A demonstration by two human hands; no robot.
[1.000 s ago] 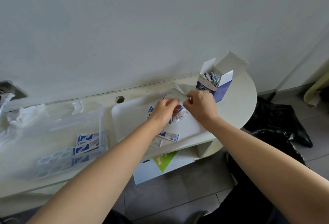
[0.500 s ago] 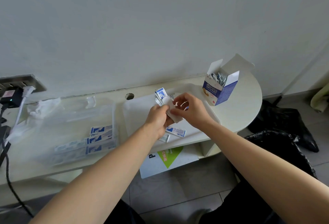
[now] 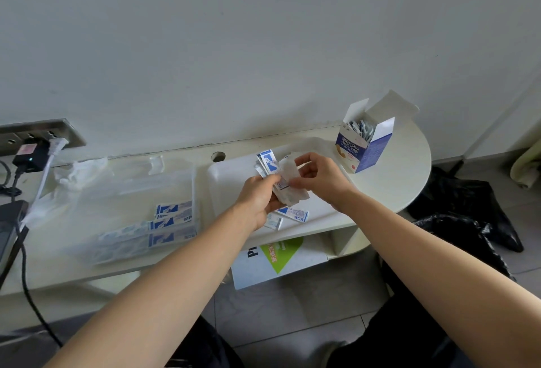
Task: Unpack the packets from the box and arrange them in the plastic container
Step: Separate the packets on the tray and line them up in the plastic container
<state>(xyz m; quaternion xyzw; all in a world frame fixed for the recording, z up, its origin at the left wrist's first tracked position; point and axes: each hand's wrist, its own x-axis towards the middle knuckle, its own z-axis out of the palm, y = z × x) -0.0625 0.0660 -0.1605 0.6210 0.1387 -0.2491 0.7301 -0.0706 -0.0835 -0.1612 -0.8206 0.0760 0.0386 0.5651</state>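
Right, status. Shelf runs across mid-frame. Container sits on it left of centre: clear plastic, long axis roughly left-right across the frame, dipping a bit toward the lower left. Rows of packets already lie in its right end, lengthwise along that axis. Tray is just right of the container, directly under your hands. Box stands at upper right, flaps open, more packets visible inside.

Left hand has its fingers curled round a fanned stack, blue ends pointing up-frame. Right hand pinches the stack's white front sheet between thumb and fingertips; looks like you're squaring it up. Strays lie on the tray just below the hands.

Key geometry: the container is frame-left and slightly below the stack, and your left hand is the nearer one. The stack stands roughly crosswise to the rows, so I'd expect a turn before it goes in. The box is on the right hand's side for the next grab.
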